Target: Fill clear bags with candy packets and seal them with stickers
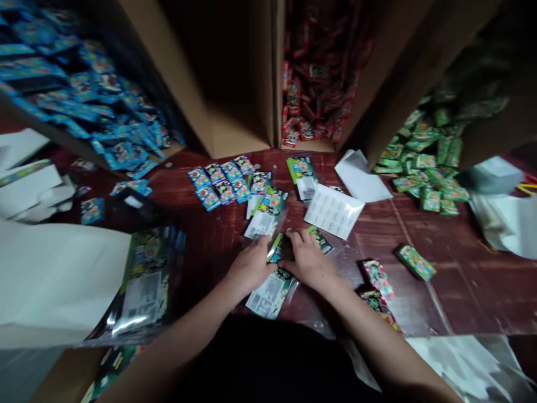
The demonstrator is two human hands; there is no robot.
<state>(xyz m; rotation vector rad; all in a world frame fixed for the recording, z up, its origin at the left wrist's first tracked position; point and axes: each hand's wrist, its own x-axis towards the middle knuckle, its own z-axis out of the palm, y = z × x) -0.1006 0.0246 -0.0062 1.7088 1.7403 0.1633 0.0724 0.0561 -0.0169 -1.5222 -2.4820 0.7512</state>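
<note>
A green-and-black printed packet [268,296] with a white label panel lies in front of me, partly covered by my hands. My left hand [253,266] grips its left edge between thumb and fingers. From the other side my right hand [309,258] pinches the packet's upper part, fingers curled; what lies under them is hidden. Clear plastic shows around it. Just beyond, another printed packet [267,212] lies flat, close to my left fingertips. A third one [302,178] rests further back. Near my right hand is a white sheet of small printed labels [334,211].
Small blue and purple sachets [226,182] lie in rows at the back. Cardboard boxes hold blue packs [84,84], red packs [306,95] and green packs [436,134]. Red packs [377,280] and a green pack [415,262] lie rightward. Stacked printed packets [146,280] are leftward, beside white paper [62,274].
</note>
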